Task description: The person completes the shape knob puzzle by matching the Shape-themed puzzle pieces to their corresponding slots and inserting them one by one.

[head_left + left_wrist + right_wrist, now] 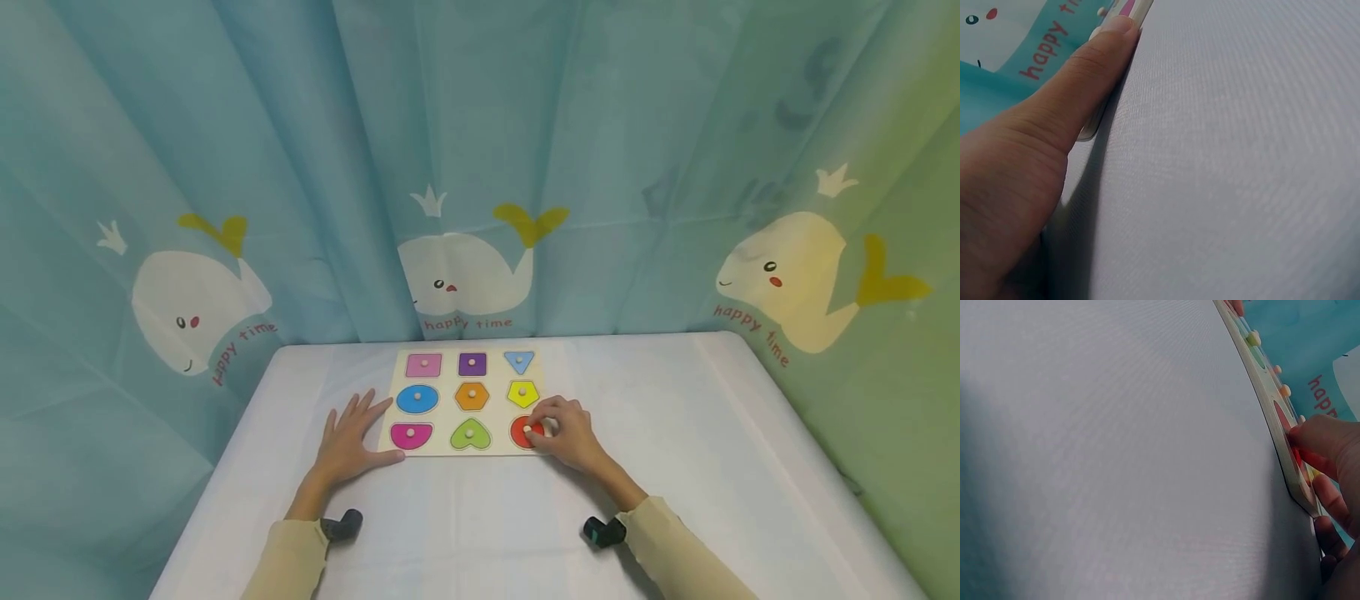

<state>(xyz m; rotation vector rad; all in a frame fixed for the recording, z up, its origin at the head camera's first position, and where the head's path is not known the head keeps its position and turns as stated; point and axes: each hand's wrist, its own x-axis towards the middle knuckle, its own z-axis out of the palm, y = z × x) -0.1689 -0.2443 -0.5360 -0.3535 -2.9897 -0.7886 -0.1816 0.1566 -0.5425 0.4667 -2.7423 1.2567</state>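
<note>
A cream peg puzzle board [442, 421] lies on the table with several coloured knobbed shapes in its recesses. My right hand [570, 435] is at the near right corner, thumb and forefinger pinching the knob of the red circle piece [517, 432]. In the right wrist view those fingertips meet low over the red piece [1280, 416]. My left hand [348, 443] spreads along the board's left side with straight fingers. Its thumb [1094, 56] presses on the near left corner, beside the magenta half-round piece [401, 439].
The table [465, 533] has a white cloth. A light blue curtain [480, 125] with printed whales hangs behind it and at both sides. Yellow pentagon [528, 400], green heart [459, 440], orange hexagon [463, 402] and blue oval [408, 407] pieces sit near the hands.
</note>
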